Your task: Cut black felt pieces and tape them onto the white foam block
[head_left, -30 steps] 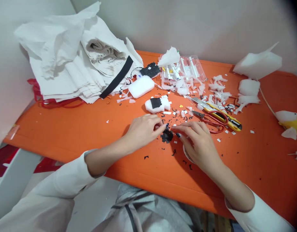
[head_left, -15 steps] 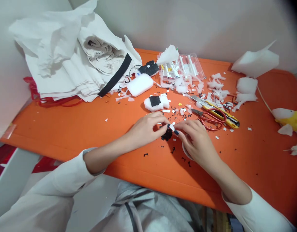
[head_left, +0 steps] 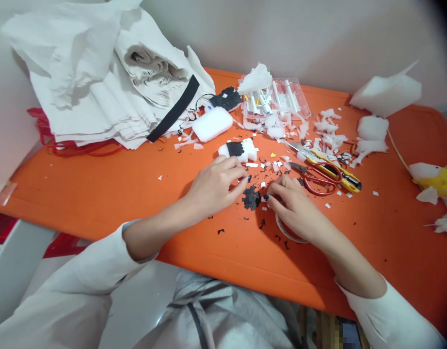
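Left hand (head_left: 218, 184) and right hand (head_left: 294, 206) are mid-frame, black scraps (head_left: 250, 198) between them. Can't tell if either's pinching anything, tbh. Red scissors (head_left: 306, 183) sit right of center.

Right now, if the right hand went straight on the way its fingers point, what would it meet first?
Likely the black clump just ahead of the right hand, though depth is hard to judge.
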`<state>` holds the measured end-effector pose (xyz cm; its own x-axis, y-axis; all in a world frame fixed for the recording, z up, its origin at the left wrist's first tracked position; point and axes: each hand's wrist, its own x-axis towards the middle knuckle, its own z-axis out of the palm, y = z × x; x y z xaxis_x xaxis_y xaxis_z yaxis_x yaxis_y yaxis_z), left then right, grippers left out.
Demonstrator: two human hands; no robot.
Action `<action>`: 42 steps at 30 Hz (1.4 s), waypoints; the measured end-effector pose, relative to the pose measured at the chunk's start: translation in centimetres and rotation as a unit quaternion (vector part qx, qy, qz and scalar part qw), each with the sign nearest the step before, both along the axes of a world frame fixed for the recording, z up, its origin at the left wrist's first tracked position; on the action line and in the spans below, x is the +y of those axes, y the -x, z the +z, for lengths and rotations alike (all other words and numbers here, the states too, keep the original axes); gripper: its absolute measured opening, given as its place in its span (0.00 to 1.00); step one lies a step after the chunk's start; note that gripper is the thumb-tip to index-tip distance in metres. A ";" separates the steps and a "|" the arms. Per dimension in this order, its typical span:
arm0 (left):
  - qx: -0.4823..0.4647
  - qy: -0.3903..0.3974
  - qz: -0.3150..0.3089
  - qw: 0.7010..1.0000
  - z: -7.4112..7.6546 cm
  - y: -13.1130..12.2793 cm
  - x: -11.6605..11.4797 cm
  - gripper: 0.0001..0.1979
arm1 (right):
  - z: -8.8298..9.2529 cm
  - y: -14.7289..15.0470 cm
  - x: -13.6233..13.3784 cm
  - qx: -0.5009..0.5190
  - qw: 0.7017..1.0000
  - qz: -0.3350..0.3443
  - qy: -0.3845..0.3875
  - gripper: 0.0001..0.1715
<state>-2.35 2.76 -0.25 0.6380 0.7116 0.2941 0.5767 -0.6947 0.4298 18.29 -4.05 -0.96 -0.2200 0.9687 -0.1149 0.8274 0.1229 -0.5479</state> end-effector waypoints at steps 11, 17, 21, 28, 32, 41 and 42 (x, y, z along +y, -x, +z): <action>0.009 -0.002 -0.013 1.000 0.0 -0.2 -0.3 0.11 | -0.3 1.0 0.1 -0.078 0.997 0.002 -0.007 0.11; 0.006 0.006 -0.022 1.000 0.2 -0.3 -0.4 0.11 | -0.1 0.6 0.2 -0.018 1.000 -0.007 -0.001 0.12; 0.008 0.012 -0.030 0.999 0.0 -0.2 -0.3 0.11 | 0.0 -0.1 0.2 0.048 0.998 -0.022 0.014 0.12; 0.022 0.078 -0.077 0.994 -0.2 -0.3 -0.5 0.12 | 0.1 -0.1 -0.1 0.045 0.999 -0.009 0.006 0.09; 0.011 0.150 -0.101 0.983 -0.3 -0.6 -0.7 0.13 | 0.3 -0.4 -0.3 0.070 0.998 0.003 0.001 0.09; 0.031 0.131 -0.084 0.987 -0.2 -0.6 -0.7 0.12 | 0.6 -1.4 -0.5 0.167 0.986 -0.029 0.003 0.09; 0.039 0.121 -0.081 0.989 -0.2 -0.6 -0.7 0.12 | 0.6 -1.4 -0.5 0.158 0.987 -0.029 0.005 0.09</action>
